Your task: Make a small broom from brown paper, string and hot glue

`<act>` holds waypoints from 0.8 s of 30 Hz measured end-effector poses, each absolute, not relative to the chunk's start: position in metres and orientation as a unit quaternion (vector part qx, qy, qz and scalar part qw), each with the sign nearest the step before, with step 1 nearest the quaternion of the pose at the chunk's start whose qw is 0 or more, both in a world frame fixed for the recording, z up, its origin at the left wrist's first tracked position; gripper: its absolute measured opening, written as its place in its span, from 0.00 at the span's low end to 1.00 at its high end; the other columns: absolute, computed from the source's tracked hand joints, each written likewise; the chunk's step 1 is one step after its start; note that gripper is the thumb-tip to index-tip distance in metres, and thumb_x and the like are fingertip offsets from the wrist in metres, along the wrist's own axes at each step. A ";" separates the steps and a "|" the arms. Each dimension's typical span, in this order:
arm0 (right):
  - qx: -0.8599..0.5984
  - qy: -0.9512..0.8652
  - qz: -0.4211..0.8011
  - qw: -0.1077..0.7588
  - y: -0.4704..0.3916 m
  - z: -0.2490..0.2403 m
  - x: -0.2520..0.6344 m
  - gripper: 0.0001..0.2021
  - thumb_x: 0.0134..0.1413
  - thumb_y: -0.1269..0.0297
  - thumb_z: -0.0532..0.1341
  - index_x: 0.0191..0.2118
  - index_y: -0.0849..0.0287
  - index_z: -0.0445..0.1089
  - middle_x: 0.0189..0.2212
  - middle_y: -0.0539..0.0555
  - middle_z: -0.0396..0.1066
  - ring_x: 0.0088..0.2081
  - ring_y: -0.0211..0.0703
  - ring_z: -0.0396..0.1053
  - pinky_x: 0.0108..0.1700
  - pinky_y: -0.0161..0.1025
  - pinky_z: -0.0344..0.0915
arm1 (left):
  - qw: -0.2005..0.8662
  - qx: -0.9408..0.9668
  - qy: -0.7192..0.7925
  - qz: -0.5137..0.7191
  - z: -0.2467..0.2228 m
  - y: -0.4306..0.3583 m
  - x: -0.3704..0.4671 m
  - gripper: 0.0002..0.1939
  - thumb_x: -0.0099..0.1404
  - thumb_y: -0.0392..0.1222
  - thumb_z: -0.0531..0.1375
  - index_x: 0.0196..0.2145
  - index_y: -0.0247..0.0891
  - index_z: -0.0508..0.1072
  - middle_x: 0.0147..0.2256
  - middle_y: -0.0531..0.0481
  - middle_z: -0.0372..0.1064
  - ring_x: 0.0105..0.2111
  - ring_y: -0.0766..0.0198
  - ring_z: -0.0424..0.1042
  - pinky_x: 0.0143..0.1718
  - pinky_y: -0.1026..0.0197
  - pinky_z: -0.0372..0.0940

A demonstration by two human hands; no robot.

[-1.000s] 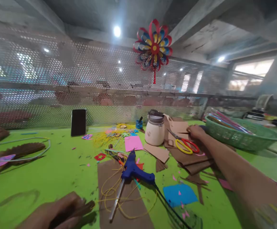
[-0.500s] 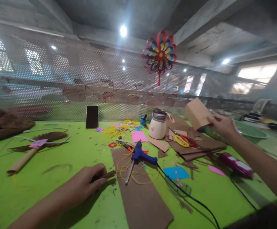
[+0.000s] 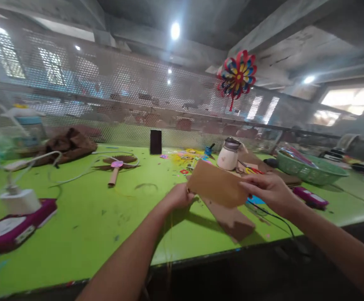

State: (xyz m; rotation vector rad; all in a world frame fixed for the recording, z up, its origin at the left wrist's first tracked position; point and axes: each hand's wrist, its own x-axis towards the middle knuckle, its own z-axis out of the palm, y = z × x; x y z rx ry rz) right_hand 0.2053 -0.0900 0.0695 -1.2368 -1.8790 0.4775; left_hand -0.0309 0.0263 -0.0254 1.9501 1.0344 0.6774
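A flat tan piece of cardboard [image 3: 218,184] is pinched at its right edge by my right hand [image 3: 265,191], raised over the table. At its left end is my left hand [image 3: 182,195], fingers closed; a small brown strip showed in them earlier, but now the fingers are mostly hidden. I cannot tell whether the left hand also grips the cardboard. Beneath both hands lies a long brown cardboard strip [image 3: 232,217]. The blue glue gun is hidden behind the raised piece, though its black cord [image 3: 274,215] shows.
A white jar [image 3: 228,156] stands behind my right hand, beside scissors [image 3: 253,170] and cardboard sheets. Further right are a green basket [image 3: 314,167] and a purple power strip [image 3: 310,197]. At left lie a brown paper fan shape [image 3: 127,162], a white cable and a plugged-in adapter [image 3: 20,201]. A phone [image 3: 156,142] stands behind.
My right hand has brought the tan cardboard down and left, in front of me, to meet my left hand. The view has turned left, showing more of the table's left side.
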 end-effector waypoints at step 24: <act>-0.280 -0.869 0.145 0.381 -0.109 -0.052 0.235 0.15 0.58 0.78 0.51 0.44 0.57 0.68 0.42 0.58 0.72 0.48 0.41 0.68 0.49 0.42 0.66 | 0.383 0.812 0.369 0.240 0.023 -0.048 -0.028 0.09 0.60 0.44 0.57 0.32 0.34 0.67 0.29 0.49 0.71 0.28 0.66 0.69 0.30 0.64 0.62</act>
